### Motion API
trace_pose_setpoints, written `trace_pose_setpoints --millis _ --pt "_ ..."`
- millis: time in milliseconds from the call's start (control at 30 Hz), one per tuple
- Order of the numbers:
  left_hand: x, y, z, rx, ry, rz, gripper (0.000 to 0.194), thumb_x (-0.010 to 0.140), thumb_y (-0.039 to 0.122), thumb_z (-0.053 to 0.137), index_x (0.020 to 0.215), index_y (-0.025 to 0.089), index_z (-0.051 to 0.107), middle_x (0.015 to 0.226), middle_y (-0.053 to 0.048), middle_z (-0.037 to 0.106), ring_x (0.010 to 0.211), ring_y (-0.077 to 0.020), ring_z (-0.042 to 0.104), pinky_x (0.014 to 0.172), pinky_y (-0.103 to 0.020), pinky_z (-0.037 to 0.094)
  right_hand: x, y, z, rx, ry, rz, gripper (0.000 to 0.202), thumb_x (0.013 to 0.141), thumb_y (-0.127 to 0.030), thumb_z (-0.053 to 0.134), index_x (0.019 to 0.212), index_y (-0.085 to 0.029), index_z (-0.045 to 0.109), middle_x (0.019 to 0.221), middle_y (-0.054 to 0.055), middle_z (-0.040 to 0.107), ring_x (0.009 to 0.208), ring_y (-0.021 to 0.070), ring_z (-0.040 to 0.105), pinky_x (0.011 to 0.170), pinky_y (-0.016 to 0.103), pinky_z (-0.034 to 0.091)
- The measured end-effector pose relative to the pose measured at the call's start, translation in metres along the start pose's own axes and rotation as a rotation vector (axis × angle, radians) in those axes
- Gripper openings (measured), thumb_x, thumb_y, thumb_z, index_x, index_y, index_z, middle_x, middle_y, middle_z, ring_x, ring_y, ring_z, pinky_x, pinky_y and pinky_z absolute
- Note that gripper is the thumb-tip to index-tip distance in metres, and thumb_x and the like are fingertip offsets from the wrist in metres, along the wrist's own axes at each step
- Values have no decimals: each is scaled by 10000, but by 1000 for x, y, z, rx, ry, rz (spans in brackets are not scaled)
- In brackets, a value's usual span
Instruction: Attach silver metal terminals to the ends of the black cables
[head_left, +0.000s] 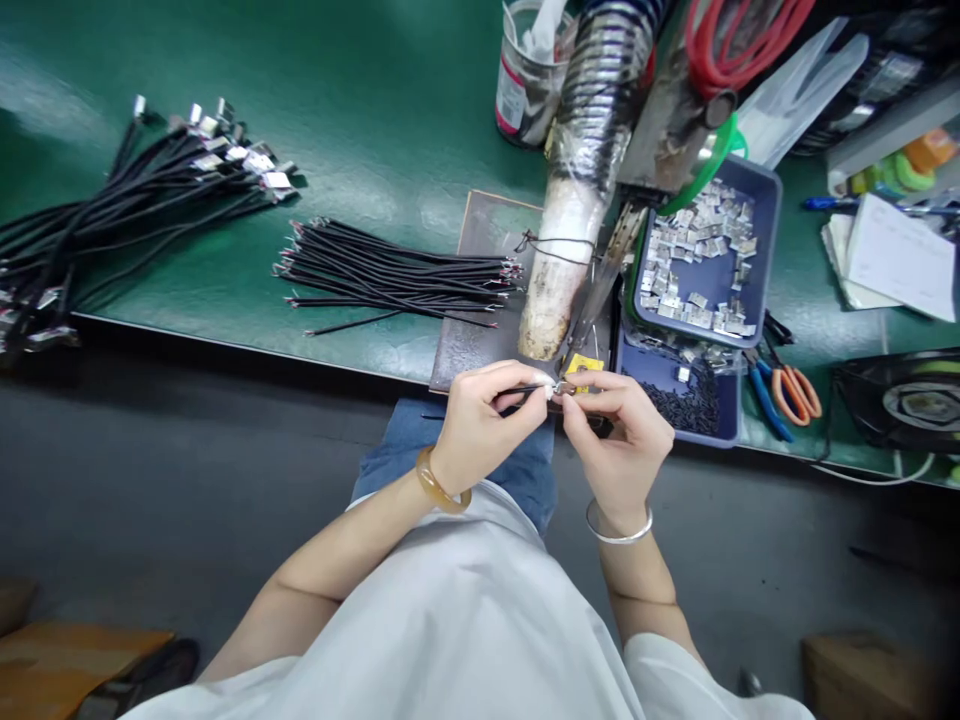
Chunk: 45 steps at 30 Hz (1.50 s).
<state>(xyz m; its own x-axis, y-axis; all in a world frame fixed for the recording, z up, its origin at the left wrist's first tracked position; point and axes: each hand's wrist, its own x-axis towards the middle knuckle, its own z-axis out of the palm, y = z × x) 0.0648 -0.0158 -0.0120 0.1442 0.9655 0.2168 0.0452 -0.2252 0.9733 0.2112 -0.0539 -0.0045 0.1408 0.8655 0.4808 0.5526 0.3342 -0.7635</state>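
My left hand (pixel 491 415), a tan bangle on its wrist, pinches a short black cable (pixel 523 388) just off the bench's front edge. Some white material covers a fingertip there. Facing it, my right hand (pixel 619 425), with a silver bangle, closes thumb and fingers on a small metal connector (pixel 568 388) at the cable's end. The fingers partly hide where cable and connector meet. Just beyond the hands lies a dark board (pixel 480 345) with a yellow piece (pixel 585 366) near its edge. A bundle of cut black cables (pixel 397 270) with stripped ends rests partly on the board.
A taped flexible duct (pixel 574 200) comes down over the board. To its right, a blue tray (pixel 769 250) of metal connector shells sits above a lower tray (pixel 724 425) of black pieces. Pliers (pixel 795 395) lie farther right. Cables with metal connectors (pixel 172 170) lie left.
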Motion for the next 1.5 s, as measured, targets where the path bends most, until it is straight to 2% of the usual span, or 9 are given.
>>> trace_pose_setpoints --millis 400,633,767,900,1033,1233,1333,1400,1500 --pt "6 2 1 27 25 41 104 798 104 657 771 122 755 702 -33 715 561 -74 577 463 -140 404 5 1 3 -148 27 -158 179 835 -69 719 848 -238 662 968 -1 749 877 152 719 806 317 594" --pt "4 1 0 2 -17 -77 100 791 118 651 752 113 743 727 -49 731 597 -91 604 505 -153 442 -4 6 0 -201 -24 -229 216 834 -41 698 892 -239 636 1001 26 752 900 151 726 826 297 602" --pt "1 3 0 -25 -50 -121 83 797 134 638 769 120 715 676 -16 673 541 -66 517 484 -154 394 -4 6 1 -224 11 -245 203 845 -58 699 917 -238 638 1009 31 761 907 153 732 819 297 606" --pt "-5 3 -1 -76 -120 -197 78 807 154 615 751 126 661 562 30 548 476 -55 422 443 -163 330 -9 4 0 -190 81 -162 138 872 -109 693 891 -237 646 977 24 763 890 167 739 782 315 610" --pt "-12 2 -1 7 -108 -82 60 828 132 624 797 130 675 601 35 562 496 -50 409 463 -165 328 -17 0 -10 -94 238 67 28 953 -204 611 962 -221 631 770 -20 695 567 108 640 495 232 480" --pt "-18 4 -4 107 -149 71 97 853 113 609 778 147 660 639 30 566 550 -66 442 512 -180 356 -18 -11 -13 -288 -143 36 43 892 -210 694 856 -208 671 545 -96 486 435 39 428 470 199 344" --pt "-18 6 -11 -100 -283 -85 86 865 165 626 783 144 639 638 23 561 552 -70 463 503 -176 370 -20 -13 -15 -174 -125 48 142 907 -204 656 766 -208 638 578 -79 531 451 46 431 458 199 341" --pt "-17 5 -16 -337 -410 -259 119 878 234 656 807 140 636 601 34 539 513 -63 447 484 -175 372 -20 -10 -26 -104 -27 84 130 917 -238 649 789 -217 658 632 -62 589 471 65 461 449 213 347" --pt "-15 4 -23 -581 -529 -433 236 840 359 749 810 137 671 554 41 527 461 -58 428 457 -182 371 -9 9 -54 -309 117 126 95 937 -260 633 888 -226 706 655 -33 613 495 100 497 465 258 342"
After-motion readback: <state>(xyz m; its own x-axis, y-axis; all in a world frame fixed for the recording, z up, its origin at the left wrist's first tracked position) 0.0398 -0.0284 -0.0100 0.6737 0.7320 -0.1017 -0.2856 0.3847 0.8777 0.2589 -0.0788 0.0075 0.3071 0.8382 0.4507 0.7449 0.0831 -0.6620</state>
